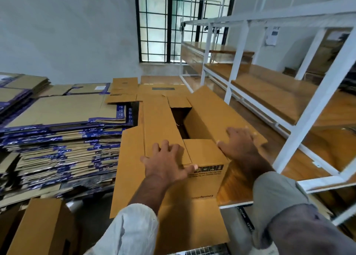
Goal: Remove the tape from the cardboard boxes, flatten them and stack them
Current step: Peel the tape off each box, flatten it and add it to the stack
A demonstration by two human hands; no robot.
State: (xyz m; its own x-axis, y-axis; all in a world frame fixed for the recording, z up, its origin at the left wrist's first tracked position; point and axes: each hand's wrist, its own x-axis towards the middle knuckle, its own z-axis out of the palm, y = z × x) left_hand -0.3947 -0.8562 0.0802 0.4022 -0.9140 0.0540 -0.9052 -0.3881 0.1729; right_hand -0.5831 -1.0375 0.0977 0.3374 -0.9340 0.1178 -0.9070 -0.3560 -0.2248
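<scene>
So we've got the open cardboard box (pixel 185 139) right in front of us, top flaps up, leaning against the white shelf rack (pixel 289 131) on its right. Our left hand (pixel 165 162) lies spread on the box's left flap, fingers straight, thumb hooked over the near edge, gripping nothing really. Our right hand (pixel 238 141) presses flat on the right flap, fingers splayed too. Left of the box sits a big stack of flattened boxes (pixel 63 131) with blue tape, and just behind the box lie more flattened sheets (pixel 154 93)
</scene>
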